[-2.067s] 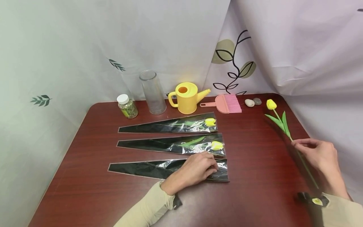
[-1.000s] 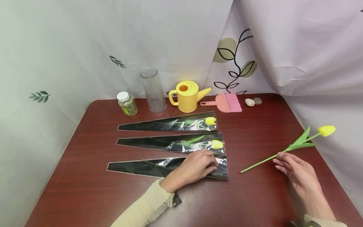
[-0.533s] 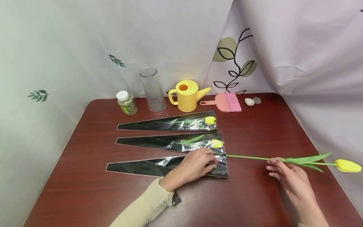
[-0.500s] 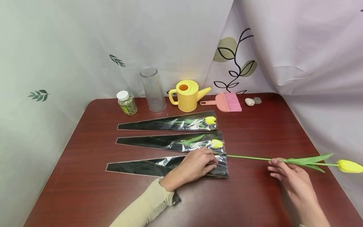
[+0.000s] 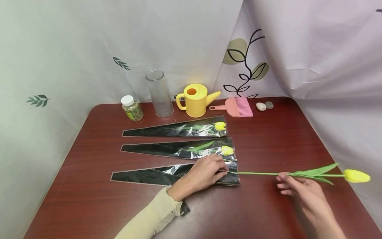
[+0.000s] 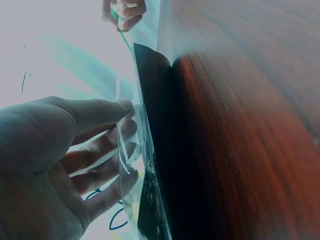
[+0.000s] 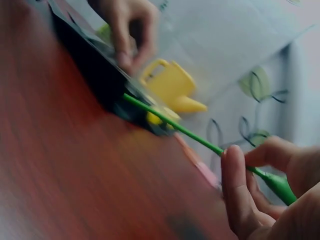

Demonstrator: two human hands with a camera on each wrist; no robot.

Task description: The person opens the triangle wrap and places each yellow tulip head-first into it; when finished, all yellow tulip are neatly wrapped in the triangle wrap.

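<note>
My left hand [image 5: 205, 173] pinches the clear upper film of the nearest flower sleeve [image 5: 143, 176], a long tapered bag with a black back. In the left wrist view that film [image 6: 131, 145] stands away from the black side. My right hand [image 5: 307, 196] pinches the green stem of a yellow tulip [image 5: 356, 176] just below its leaves. The stem [image 7: 192, 134] runs left to the sleeve's wide mouth, its tip overlapping the opening. Farther back lie two more sleeves, the middle one [image 5: 149, 148] and the far one [image 5: 149, 132], each with a yellow tulip inside.
Along the table's back edge stand a white-lidded jar [image 5: 132, 109], a clear glass vase [image 5: 161, 96] and a yellow watering can [image 5: 195, 103]. A pink dustpan with brush [image 5: 234, 107] and two pebbles [image 5: 261, 106] lie to their right. Curtains hang behind the dark red table [image 5: 83, 202].
My right hand has brought the tulip from the far right, turning it so the bloom points right and the stem end reaches the nearest sleeve's mouth. My left hand has stayed on the sleeve.
</note>
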